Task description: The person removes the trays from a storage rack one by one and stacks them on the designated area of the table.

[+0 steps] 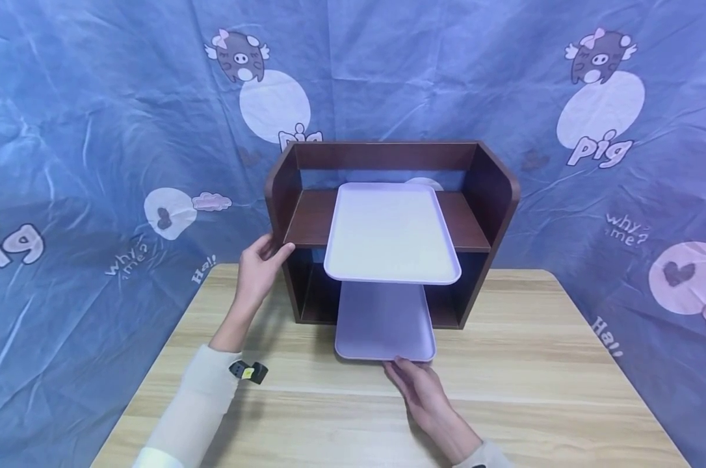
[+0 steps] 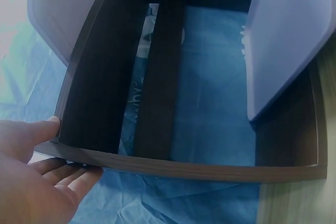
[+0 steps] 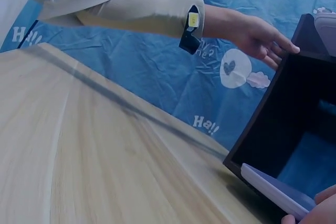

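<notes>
A dark brown wooden shelf [image 1: 382, 156] with two levels stands on the table. One pale lavender tray [image 1: 392, 234] lies on its upper board and juts out past the front. Below, a second lavender tray [image 1: 382, 322] sits partly inside the lower compartment, its front end sticking out over the table. My left hand [image 1: 258, 270] grips the shelf's left side panel, thumb on the front edge and fingers around the outside. At the lower tray's front rim, my right hand [image 1: 420, 393] pinches the edge, thumb on top and fingers beneath.
The light wood table [image 1: 540, 364] spreads out around the shelf. Blue cloth [image 1: 119, 117] printed with pigs and lettering hangs behind and on both sides. A black strap [image 1: 250, 372] with a yellow mark is on the left wrist.
</notes>
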Demonstrator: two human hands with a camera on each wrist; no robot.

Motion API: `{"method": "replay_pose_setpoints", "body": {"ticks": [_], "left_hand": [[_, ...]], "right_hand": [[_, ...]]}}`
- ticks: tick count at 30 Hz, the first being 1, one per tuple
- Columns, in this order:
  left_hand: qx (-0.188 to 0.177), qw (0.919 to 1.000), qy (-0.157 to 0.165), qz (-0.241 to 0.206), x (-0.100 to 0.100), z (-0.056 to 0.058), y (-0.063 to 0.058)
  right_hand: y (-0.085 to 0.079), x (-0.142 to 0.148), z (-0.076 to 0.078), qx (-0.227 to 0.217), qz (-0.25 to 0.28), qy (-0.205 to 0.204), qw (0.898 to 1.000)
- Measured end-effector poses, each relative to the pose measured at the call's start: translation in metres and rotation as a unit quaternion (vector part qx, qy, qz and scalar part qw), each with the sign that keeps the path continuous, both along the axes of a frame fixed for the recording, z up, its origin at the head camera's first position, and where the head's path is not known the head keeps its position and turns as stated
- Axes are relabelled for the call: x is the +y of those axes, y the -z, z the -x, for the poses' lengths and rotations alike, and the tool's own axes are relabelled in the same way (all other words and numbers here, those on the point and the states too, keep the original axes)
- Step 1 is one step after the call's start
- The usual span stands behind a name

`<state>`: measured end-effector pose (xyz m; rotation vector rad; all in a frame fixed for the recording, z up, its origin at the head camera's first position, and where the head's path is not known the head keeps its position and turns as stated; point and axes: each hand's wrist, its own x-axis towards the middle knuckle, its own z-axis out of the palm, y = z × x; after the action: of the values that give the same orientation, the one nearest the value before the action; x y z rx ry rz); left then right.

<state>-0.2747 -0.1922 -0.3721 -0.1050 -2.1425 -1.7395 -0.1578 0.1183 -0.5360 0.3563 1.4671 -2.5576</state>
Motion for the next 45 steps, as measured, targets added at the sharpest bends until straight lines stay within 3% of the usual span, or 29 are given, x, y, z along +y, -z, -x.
{"method": "replay_pose_setpoints", "body": {"ticks": [5, 15, 36, 45], "left_hand": [[-0.002, 1.0, 0.001, -0.006, 0.0, 0.0, 0.0], [0.0, 0.9999, 0.008, -0.015, -0.002, 0.001, 0.003], [0.001, 0.9996, 0.02, -0.018, -0.002, 0.002, 0.003], [0.001, 0.9996, 0.023, -0.019, -0.003, 0.002, 0.003]], "right_hand": [[-0.005, -0.004, 0.002, 0.007, 0.0, 0.012, 1.0], [-0.005, -0.009, 0.004, 0.031, 0.055, 0.034, 0.997], [-0.008, -0.002, 0.001, -0.016, 0.021, 0.134, 0.991], [-0.008, 0.005, 0.0, -0.018, 0.022, 0.155, 0.988]]}}
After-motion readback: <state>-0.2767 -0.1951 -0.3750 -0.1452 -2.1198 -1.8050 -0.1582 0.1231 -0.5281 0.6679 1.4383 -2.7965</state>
